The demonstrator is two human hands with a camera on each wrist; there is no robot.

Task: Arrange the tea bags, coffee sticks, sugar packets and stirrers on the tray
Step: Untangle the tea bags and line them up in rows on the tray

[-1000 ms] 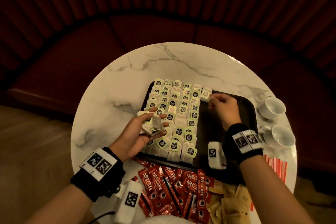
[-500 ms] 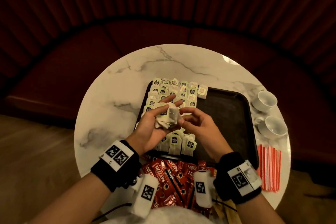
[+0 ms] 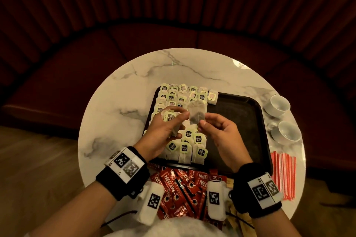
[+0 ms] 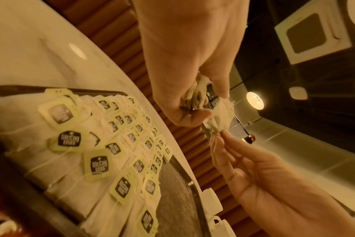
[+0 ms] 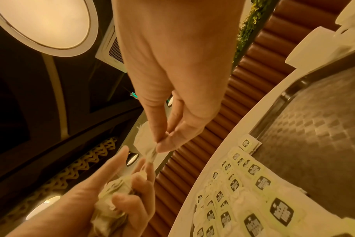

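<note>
My left hand (image 3: 176, 125) grips a small bunch of tea bags (image 3: 169, 117) above the black tray (image 3: 240, 121). Right beside it, my right hand (image 3: 202, 124) pinches one tea bag (image 3: 196, 113) by its lower end, the bag standing upright. The left wrist view shows that single bag (image 4: 221, 115) between the left hand (image 4: 192, 112) and the right hand (image 4: 218, 139). In the right wrist view the pinch (image 5: 156, 148) is on the bag (image 5: 143, 141), above the held bunch (image 5: 111, 200). Rows of laid tea bags (image 3: 183, 98) fill the tray's left half.
Red coffee sticks (image 3: 179, 184) lie heaped on the marble table (image 3: 119, 106) at its near edge, with brown sugar packets (image 3: 230, 181) to their right. Red and white stirrers (image 3: 283, 175) lie right of the tray. Two white cups (image 3: 277, 105) stand at the far right.
My right hand came back from the tray's far row to my left hand. It drew one tea bag out of the bunch and now holds it up.
</note>
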